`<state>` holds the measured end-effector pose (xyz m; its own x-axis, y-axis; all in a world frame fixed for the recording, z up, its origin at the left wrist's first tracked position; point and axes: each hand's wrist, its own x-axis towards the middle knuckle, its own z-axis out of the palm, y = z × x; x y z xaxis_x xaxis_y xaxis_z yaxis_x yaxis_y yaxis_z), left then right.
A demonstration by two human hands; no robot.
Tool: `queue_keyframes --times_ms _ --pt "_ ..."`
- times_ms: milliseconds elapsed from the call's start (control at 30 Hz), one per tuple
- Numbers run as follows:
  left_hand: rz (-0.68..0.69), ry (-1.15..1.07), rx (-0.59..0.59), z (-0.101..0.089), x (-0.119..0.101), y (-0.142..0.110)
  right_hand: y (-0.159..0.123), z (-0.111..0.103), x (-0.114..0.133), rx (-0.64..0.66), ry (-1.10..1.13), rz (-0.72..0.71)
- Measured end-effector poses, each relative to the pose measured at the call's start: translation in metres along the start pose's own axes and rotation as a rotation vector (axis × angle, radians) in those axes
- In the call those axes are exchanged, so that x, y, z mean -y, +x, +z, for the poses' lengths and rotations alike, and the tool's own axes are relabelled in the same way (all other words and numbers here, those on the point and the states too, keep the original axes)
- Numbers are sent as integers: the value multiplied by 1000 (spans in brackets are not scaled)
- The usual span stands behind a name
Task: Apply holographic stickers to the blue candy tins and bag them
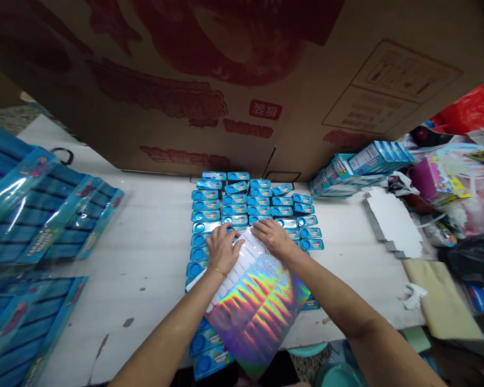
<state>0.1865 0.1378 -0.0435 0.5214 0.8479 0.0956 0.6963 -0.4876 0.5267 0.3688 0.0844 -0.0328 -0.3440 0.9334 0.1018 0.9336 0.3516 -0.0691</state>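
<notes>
A shiny holographic sheet of pale stickers [262, 301] lies slanted over rows of small blue tins [205, 205] with round marks and printed labels. My right hand [271, 236] grips the sheet's top corner with bent fingers. My left hand [222, 250] is at the sheet's upper left edge, its thumb beside the stickers and its fingers curled down over the tins. What those fingers pinch, if anything, is hidden. The sheet and my forearms cover part of the lower rows.
A large cardboard box [226, 123] rises right behind the tins. Wrapped blue packs [44, 236] are stacked at left. Blue candy boxes [358, 166], a white cardboard piece [395, 223] and a tan folded sheet [447, 301] are at right, near bags. A turquoise container [339, 376] stands below the table edge.
</notes>
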Motion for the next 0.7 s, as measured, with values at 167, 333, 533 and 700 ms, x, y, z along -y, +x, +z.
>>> queue_keyframes --times_ms 167,333,533,700 --pt "-7 -18 0 0 -1 0 -6 -37 13 -10 133 88" --pt "-38 -163 -17 -3 -1 1 12 -90 21 -79 566 454" --pt "-380 -1037 -48 -26 5 7 51 -71 26 -163 1232 957" --pt "-670 -1383 -58 -50 16 10 73 -45 45 -241 1503 1065"
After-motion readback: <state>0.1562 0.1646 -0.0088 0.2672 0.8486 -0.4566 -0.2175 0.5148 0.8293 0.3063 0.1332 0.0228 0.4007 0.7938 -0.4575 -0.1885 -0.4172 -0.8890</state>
